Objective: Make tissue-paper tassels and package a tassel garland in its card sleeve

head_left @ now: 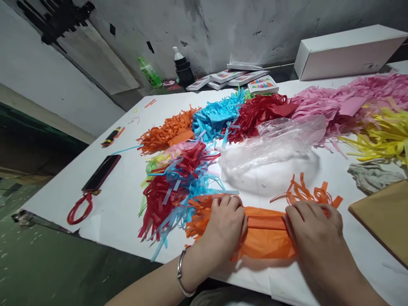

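Observation:
Orange tissue paper [267,243] lies on the white-covered table near its front edge, its upper edge folded over in a band. Fringed strips of the same orange stick out at both ends. My left hand [227,223], with a silver bracelet at the wrist, is closed on the left end of the paper. On the right end my right hand [314,227] has its fingers curled over the folded edge; the fingertips are partly hidden. Beside my left hand is a pile of red, blue and green fringed paper [178,182].
Orange [172,129], blue [213,119], dark red [261,112], pink [344,100] and yellow fringes [382,136] line the back. A clear plastic bag [274,140] lies mid-table. A phone [101,173] and cutter [111,137] are left, a brown board [385,212] right, a white box [344,55] behind.

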### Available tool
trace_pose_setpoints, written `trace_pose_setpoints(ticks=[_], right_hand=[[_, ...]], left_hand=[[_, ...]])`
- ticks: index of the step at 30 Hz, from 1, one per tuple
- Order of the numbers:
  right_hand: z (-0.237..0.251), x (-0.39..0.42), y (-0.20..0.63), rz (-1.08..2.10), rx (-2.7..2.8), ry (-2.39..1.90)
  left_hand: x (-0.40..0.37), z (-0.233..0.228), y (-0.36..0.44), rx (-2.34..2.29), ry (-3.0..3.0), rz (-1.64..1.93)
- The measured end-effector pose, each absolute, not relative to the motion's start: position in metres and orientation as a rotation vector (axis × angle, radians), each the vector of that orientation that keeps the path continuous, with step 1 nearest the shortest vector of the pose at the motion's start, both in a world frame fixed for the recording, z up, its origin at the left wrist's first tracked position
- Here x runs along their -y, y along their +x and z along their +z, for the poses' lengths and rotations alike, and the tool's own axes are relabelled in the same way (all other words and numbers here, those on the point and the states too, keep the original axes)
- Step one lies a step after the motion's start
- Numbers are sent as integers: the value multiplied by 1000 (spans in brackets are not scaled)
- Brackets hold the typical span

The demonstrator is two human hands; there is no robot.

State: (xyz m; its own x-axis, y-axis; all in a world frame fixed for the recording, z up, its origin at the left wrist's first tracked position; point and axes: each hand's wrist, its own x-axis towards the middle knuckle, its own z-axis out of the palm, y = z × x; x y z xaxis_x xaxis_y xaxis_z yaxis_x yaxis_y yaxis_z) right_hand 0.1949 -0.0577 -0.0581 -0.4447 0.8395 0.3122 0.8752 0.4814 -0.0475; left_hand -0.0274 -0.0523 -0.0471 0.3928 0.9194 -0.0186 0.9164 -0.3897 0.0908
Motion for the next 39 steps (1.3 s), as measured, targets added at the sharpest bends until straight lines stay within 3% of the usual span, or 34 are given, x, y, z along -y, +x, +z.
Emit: trace_pose_setpoints(ticks=[5,15,22,30,35,39], right_hand=[[-60,66,187,54,2505,-994],[-62,67,178,201,2502,-985],[-63,73,192,135,2518,-900],[-73,80,210,258,2326,-1195],[-64,77,195,22,2396,-1428],[-63,78,183,-15,2411,-1152]], left_hand=[[51,-44,-27,-1655,2557,41],[66,-49,-37,-1233,2778,523],[66,-52,-48,-1191,2784,379],[75,-51,-47,-1383,2564,478],[70,-47,-36,-1585,2401,345],[68,-45,-36,-1585,2373,326]])
